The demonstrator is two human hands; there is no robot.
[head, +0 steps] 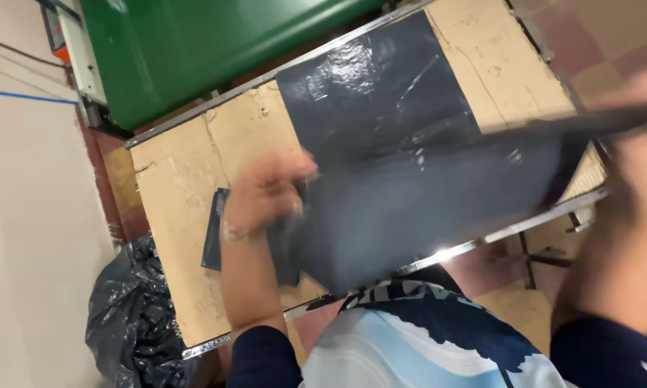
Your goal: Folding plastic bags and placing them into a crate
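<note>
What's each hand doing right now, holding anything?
Left hand: closed on the near corner of the dark plastic sheet.
Right hand: badly blurred; appears to hold the sheet's far edge, grip cannot be told.

Both hands blur; the right hand is cut off by the edge.

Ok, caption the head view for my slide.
Both hands, left and right, pull a dark plastic sheet over a cardboard-topped table.

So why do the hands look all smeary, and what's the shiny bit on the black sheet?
Head view: both hands are motion-blurred, the left hand less than the right hand, which is nearly a smear; the black sheet shows white glare patches near its top, and the table's metal edge glints brightly.
</note>
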